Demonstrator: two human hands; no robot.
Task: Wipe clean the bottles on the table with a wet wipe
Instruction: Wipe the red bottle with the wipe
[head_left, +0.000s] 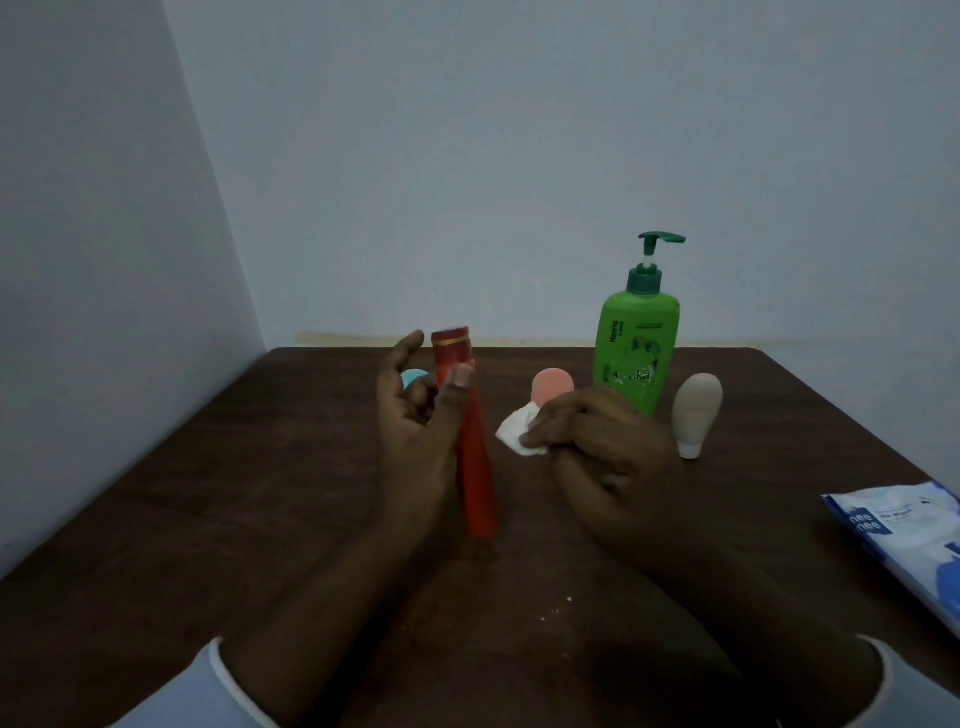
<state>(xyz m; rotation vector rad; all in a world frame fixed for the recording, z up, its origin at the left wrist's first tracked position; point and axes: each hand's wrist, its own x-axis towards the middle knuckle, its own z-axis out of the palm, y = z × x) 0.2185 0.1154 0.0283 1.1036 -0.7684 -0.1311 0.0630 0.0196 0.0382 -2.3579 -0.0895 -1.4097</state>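
Head view, left grip clamped round tall red plastic bottle, bottle slightly tilted over mid dark wooden counter, right grip closed on crumpled white wet wipe just beside it, green pump bottle behind

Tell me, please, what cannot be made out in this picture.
Head view:
Blue item: mostly hidden behind the left hand.
Pink item: lower part hidden by the right hand and wet wipe.
Wipes pack: cut off by the right edge.
Green bottle: small print blurred.
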